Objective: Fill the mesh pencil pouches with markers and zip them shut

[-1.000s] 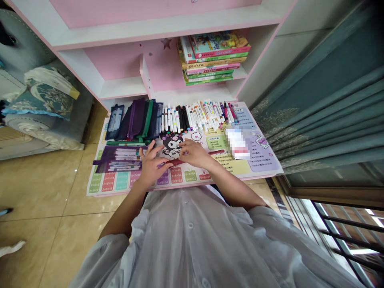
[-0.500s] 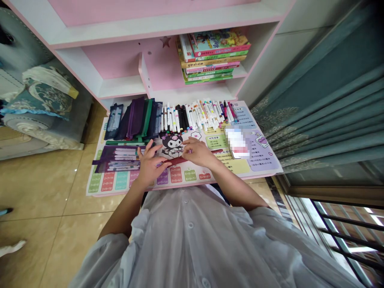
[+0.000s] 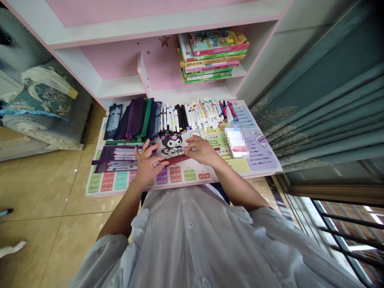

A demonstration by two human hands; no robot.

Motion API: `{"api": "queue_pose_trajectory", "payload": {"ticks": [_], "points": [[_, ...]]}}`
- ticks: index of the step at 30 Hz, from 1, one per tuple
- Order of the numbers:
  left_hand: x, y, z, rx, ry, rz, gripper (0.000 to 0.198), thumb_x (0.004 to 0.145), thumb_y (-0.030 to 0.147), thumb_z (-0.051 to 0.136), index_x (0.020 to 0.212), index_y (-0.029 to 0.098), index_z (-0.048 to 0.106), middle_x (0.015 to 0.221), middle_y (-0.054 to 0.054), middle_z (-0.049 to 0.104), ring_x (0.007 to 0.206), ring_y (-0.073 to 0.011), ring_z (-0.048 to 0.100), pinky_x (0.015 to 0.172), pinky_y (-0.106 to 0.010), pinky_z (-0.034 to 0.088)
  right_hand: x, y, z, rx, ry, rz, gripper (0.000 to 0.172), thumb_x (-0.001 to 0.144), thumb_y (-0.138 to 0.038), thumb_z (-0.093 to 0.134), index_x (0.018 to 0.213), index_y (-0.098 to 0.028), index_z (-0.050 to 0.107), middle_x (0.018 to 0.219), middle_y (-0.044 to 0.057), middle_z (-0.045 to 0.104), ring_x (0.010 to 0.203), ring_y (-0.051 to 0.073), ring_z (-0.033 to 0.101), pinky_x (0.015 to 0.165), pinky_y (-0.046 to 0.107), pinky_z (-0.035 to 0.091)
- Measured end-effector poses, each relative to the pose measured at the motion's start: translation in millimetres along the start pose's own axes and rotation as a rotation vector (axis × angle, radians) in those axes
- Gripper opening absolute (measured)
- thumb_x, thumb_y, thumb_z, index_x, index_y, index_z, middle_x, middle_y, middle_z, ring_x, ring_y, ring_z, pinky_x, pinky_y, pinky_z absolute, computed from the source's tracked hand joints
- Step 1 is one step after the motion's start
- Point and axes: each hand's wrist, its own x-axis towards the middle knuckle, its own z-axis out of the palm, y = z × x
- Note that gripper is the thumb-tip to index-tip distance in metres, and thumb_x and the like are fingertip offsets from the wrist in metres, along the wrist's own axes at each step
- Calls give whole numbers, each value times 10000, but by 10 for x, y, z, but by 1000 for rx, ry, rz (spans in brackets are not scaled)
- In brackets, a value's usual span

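Observation:
A long, narrow dark red strip (image 3: 177, 160), looking like a folded zip pouch, lies across the front of the desk mat. Its left end is pinched between the thumb and index finger of my left hand (image 3: 147, 163), whose other fingers are spread. My right hand (image 3: 204, 151) bends over the strip further along, thumb and fingertips closed on it; the palm hides part of it, and its right end shows beyond the knuckles. Beside my left hand lies a purple mesh pouch (image 3: 103, 158) with several pens inside. A printed cartoon figure (image 3: 171, 144) shows just behind the strip.
Several loose markers (image 3: 204, 113) stand in a row along the back. Left of them lie dark mesh pouches (image 3: 136, 118). A phone (image 3: 237, 143) with a blurred screen rests at the right. Stacked books (image 3: 210, 64) fill the shelf (image 3: 120, 87) above; a curtain (image 3: 324, 88) hangs at right.
My left hand has shifted slightly left and my right hand slightly right, so more of the dark red strip shows between them. The pens and pouches stay put.

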Motion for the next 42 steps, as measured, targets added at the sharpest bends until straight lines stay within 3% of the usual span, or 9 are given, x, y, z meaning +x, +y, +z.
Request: {"api": "queue_pose_trajectory", "payload": {"ticks": [42], "points": [[-6, -38, -17, 24, -6, 5, 240, 852, 505, 731, 759, 293, 792, 1320, -65, 681, 1459, -391, 416, 1199, -706, 118, -68, 160, -136, -27, 81, 47, 151, 769, -212, 677, 640, -261, 739, 1310, 37, 692, 1435, 340, 474, 1209, 648, 294]]}}
